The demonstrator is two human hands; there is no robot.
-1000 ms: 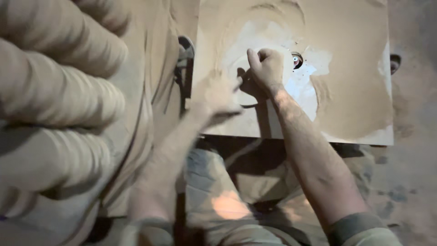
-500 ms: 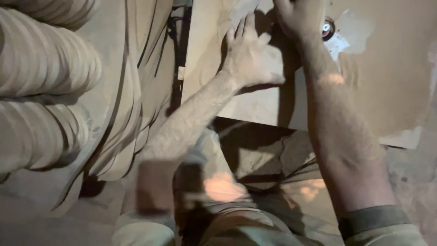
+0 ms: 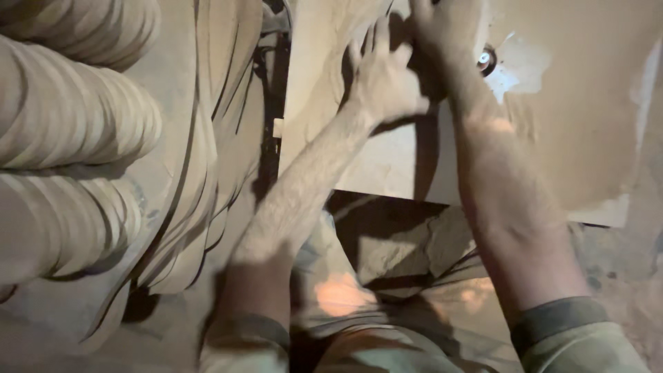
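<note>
Both hands have slid farther up the dusty table [image 3: 387, 166] since the earlier frame. Head view: left hand [image 3: 383, 79] lies flat, fingers spread wide on the sawdust-coated top; right hand [image 3: 431, 27] is cut off by the frame's top edge, grip unclear, beside a small round fitting [image 3: 485, 59]. Stacked wooden discs [image 3: 69, 138] stand left.

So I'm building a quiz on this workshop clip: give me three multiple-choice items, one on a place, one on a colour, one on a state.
1. Where are the stacked wooden discs?
A. left of the arms
B. on the table
C. right of the arms

2. What colour is the dust-covered table?
A. blue
B. tan
C. black

3. How is the left hand?
A. fisted
B. holding a disc
C. flat, fingers spread

Answers: 1 A, the stacks fill the left side. 2 B, sawdust coats it. 3 C, its palm rests on the table beside the right hand.
</note>
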